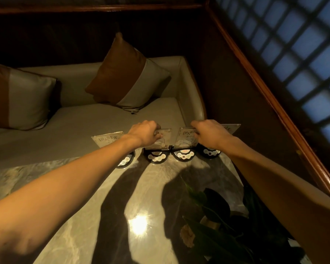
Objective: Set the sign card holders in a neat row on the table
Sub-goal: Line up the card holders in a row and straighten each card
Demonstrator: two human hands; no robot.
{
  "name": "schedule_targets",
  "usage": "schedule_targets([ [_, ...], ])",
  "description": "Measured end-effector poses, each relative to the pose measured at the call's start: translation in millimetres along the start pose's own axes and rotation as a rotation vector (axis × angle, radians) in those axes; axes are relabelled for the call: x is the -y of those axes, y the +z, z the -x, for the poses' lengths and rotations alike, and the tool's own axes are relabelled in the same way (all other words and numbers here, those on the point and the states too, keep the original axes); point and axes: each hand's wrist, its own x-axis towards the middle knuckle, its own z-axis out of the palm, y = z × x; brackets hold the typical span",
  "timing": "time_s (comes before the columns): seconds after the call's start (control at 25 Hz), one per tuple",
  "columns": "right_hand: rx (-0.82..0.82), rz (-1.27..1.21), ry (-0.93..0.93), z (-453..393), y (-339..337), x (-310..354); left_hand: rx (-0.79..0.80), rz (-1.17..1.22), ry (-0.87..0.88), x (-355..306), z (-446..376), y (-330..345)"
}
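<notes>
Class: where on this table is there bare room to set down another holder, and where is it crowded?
Bare marble table lies near-left, between the holder row and the plant. Crowded: the far edge, where both hands grip holders.

Four holders stand upright in a row along the table's [84,187] far edge, each a clear card panel on a black half-round base: first [109,139], second [161,141], third [185,140], fourth [231,128]. The middle two bases touch.

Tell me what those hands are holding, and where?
Left hand grips the second sign card holder by its clear panel's top edge; right hand grips the third holder likewise.
</notes>
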Motion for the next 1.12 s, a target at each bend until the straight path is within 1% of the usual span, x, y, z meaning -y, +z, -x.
schedule_targets([
  [0.2, -0.008, -0.041, 0.018, 1.5, -0.2, 2.4, -0.007, 0.022, -0.01, 3.6, 0.1, 2.6],
  [0.4, -0.008, -0.081, 0.029, 0.2, 1.1, 0.9, 0.022, 0.081, 0.013, 6.9, -0.8, 3.2],
  [0.72, -0.04, -0.238, 0.049, -0.6, 8.0, -2.0, -0.033, 0.098, 0.045, 10.2, 0.8, 8.0],
  [1.12, -0.012, -0.255, 0.036, -4.2, 3.0, -3.3, -0.025, 0.162, 0.077, 7.8, -1.6, 8.7],
])
